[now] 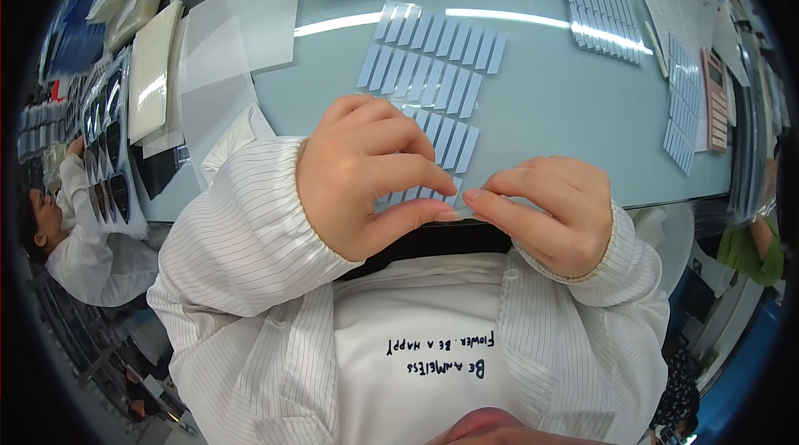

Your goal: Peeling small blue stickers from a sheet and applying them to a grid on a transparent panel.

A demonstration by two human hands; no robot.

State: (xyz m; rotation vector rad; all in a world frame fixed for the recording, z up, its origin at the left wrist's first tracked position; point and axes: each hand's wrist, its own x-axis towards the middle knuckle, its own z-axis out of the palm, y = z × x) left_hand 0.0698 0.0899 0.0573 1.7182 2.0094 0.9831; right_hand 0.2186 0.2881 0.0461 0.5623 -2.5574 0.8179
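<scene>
A sheet of small light-blue strips (437, 81) in slanted rows lies on the table before me and runs toward its near edge. Over the sheet's near end, my left hand (366, 174) covers part of the lowest rows, its thumb and forefinger pinched at the near right corner. My right hand (553, 212) meets it there, thumb and forefinger pressed together, fingertips almost touching the left ones. Something thin and pale may sit between the fingertips, but it is too small to make out.
The glass-topped table (333, 70) reflects light bars. Translucent sheets (215, 54) and a cream pad (154, 70) lie left; more strip sheets (595, 4) and a pink calculator (717, 99) lie right. A co-worker in white (96, 249) sits left; a green sleeve (749, 253) shows right.
</scene>
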